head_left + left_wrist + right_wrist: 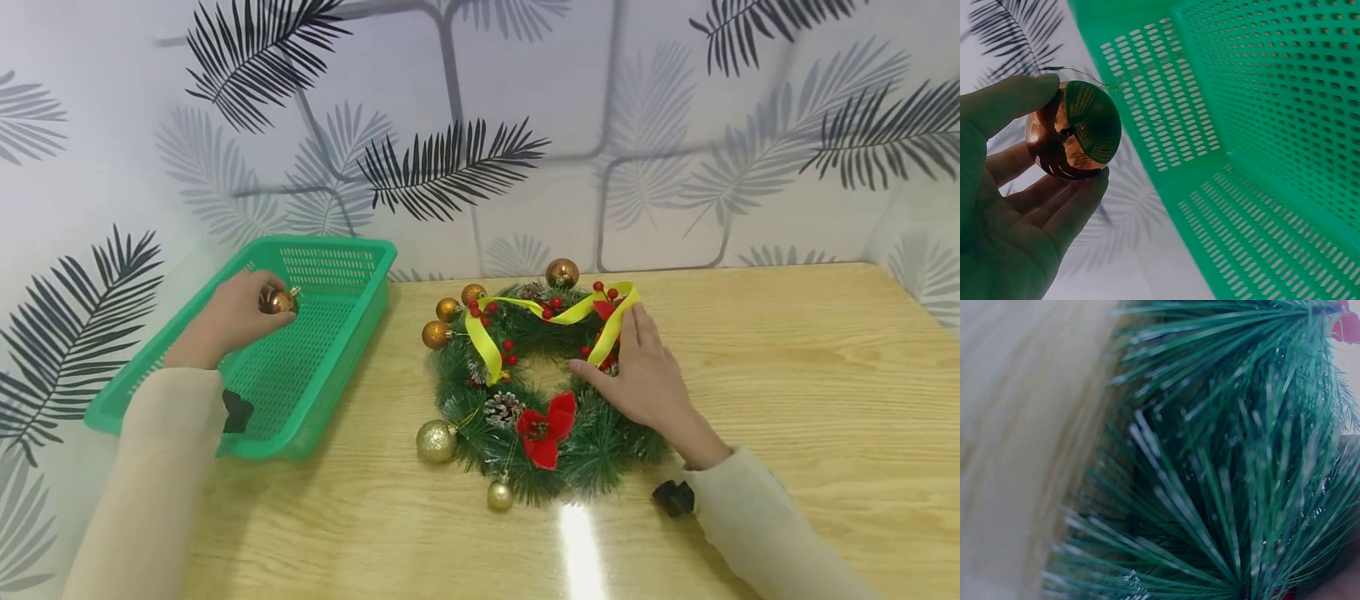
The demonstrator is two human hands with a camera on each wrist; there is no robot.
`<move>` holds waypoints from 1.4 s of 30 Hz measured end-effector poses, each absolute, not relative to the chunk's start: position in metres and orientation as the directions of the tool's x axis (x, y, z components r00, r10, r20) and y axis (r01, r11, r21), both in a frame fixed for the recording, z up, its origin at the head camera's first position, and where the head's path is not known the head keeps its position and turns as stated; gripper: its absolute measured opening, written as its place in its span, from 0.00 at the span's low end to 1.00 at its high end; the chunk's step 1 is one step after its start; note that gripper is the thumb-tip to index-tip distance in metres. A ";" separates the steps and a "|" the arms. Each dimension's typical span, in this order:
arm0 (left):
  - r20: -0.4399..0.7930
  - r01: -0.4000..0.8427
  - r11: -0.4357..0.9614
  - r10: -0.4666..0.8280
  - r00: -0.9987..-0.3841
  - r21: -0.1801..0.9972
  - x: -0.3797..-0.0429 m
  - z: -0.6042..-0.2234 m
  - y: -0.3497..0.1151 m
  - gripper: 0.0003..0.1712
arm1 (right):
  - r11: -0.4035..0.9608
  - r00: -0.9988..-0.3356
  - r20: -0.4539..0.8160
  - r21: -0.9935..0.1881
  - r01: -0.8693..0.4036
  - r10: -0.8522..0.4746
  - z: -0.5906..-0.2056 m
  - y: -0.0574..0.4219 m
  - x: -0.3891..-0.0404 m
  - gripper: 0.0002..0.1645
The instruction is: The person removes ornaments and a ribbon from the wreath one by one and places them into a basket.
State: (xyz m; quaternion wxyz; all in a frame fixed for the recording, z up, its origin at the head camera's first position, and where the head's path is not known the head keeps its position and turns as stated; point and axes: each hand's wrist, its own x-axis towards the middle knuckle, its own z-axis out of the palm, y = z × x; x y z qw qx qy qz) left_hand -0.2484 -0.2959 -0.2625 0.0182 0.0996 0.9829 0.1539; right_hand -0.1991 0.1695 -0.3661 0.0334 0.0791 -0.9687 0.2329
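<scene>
Over the green plastic basket [352, 358], my left hand [228, 317] pinches a shiny copper Christmas bauble [1054, 153] between thumb and fingertips. A thin hanging string [1082, 72] trails from the bauble's cap. My right hand [647, 379] rests on the right side of a green pine wreath [600, 454], its fingers fairly straight beside the yellow ribbon [570, 315]. The wreath carries red berries, pine cones [504, 409] and a red poinsettia [547, 429]. Green needles [1229, 456] fill most of the right wrist view, where the hand is mostly hidden.
Around the wreath sit a gold glitter bauble [437, 441], a smaller gold one [500, 495], several orange-gold baubles [435, 335] and a brown one [562, 273] at the back. A patterned wall [525, 200] borders the wooden table [810, 375] behind and at left.
</scene>
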 end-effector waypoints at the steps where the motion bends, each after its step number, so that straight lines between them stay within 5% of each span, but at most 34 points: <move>1: -0.006 0.191 0.932 0.203 -0.979 0.309 -0.249 -0.264 -0.298 0.28 | 0.879 -0.985 0.104 -0.445 -0.170 -0.137 -0.366 0.169 -0.199 0.64; 24: -0.069 0.159 0.932 0.191 -0.979 0.324 -0.255 -0.291 -0.314 0.29 | 0.882 -0.987 0.101 -0.444 -0.160 -0.128 -0.367 0.169 -0.199 0.64; 42: -0.066 0.200 0.928 0.231 -0.971 0.315 -0.256 -0.275 -0.295 0.29 | 0.876 -0.986 0.108 -0.454 -0.166 -0.131 -0.367 0.170 -0.200 0.64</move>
